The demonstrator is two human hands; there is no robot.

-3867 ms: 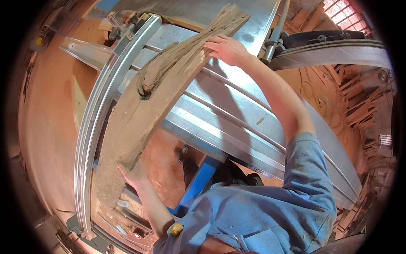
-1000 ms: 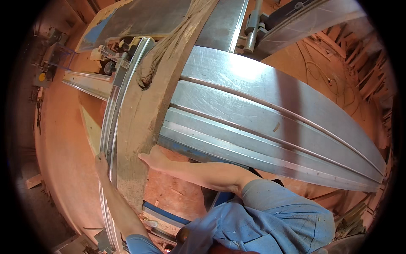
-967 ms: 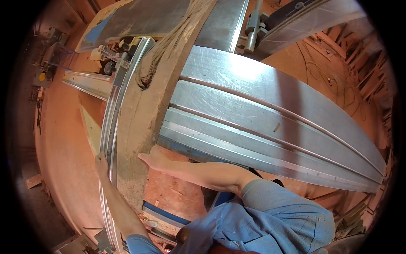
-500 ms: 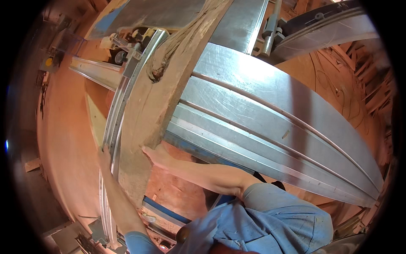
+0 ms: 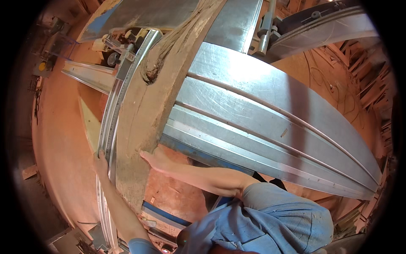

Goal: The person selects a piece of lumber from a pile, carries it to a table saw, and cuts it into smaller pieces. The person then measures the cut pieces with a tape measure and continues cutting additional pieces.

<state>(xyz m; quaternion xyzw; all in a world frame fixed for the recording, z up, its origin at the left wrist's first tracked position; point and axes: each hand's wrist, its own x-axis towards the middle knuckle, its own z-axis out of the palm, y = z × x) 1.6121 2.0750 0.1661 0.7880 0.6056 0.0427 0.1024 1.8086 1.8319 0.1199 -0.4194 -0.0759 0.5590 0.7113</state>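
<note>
A long rough wooden plank lies slantwise across a large machine with a metal table, with a dark knot hollow in its upper part. My right hand grips its right edge near the close end, thumb on top; the other fingers are partly hidden. Along the plank's left side runs a silver metal rail marked with a scale. My left hand is closed on the outer edge of this rail, its fingertips partly out of sight. The grooved metal table spreads out right of the plank.
A clamp-like metal fitting sits at the rail's far end, where a metal cross arm joins it. A thick metal bar stands at the far right of the table. Wood scraps are heaped at right on the dusty floor.
The whole view has shifted slightly, so plank, rail and table appear a little farther left. Both hands keep their hold in about the same places.
</note>
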